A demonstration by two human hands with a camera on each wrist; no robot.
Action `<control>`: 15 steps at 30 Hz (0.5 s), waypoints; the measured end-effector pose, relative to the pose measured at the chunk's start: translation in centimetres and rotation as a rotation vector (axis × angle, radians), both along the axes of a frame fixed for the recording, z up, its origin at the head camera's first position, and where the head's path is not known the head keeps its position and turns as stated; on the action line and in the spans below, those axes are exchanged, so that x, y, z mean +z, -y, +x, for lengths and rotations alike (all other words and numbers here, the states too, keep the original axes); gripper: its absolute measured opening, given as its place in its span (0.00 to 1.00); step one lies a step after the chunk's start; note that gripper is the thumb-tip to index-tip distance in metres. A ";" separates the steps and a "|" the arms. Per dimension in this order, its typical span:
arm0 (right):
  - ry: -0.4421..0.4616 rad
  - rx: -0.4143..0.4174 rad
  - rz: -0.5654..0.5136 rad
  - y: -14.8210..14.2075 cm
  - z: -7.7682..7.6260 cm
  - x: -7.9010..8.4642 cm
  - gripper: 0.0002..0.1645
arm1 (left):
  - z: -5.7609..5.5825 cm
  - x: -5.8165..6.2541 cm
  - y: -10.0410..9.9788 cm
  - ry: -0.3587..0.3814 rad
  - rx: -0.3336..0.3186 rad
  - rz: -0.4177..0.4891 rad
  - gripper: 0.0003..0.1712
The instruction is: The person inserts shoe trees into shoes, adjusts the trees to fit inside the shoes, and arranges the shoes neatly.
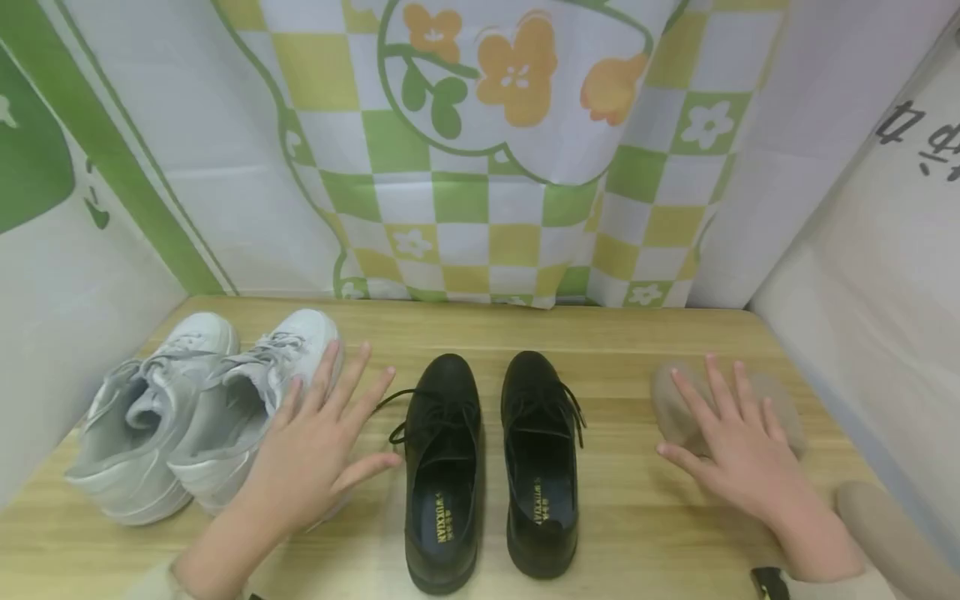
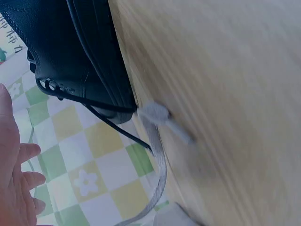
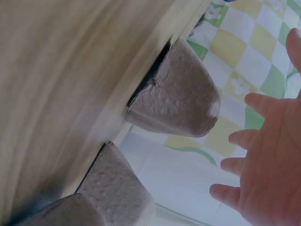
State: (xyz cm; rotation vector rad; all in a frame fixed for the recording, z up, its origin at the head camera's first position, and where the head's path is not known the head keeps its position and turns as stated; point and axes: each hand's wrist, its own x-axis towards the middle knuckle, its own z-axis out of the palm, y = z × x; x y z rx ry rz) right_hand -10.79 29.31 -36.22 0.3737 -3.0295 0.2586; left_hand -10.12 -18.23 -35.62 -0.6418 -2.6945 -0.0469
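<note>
Evenly, the left hand [image 1: 313, 443] and right hand [image 1: 741, 454] (palms down) hover, fingers spread, flanking black shoes [image 1: 446, 442].

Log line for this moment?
left grip: empty, spread, near white shoes | right grip: empty, spread, near beige items | black shoes: between grips

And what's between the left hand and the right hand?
In the head view, a pair of black lace-up shoes lies between the left hand and the right hand, then bare wooden surface towards the right hand.

Left hand [image 1: 315, 446] and right hand [image 1: 742, 450] outspread
</note>
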 end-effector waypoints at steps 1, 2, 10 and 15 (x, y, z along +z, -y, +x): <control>0.002 -0.002 0.000 -0.1 -0.1 0.0 0.55 | 0.0 0.0 -0.1 0.008 -0.002 0.007 0.52; 0.002 -0.004 -0.002 -0.2 -0.1 0.1 0.55 | 0.0 -0.1 -0.3 0.014 -0.007 0.017 0.52; 0.002 -0.020 -0.014 -0.8 -0.7 0.1 0.54 | -0.2 -0.5 -1.4 0.077 -0.090 0.083 0.50; 0.012 -0.028 -0.001 -1.1 -1.2 0.1 0.54 | -0.4 -0.6 -2.0 0.081 -0.139 0.112 0.48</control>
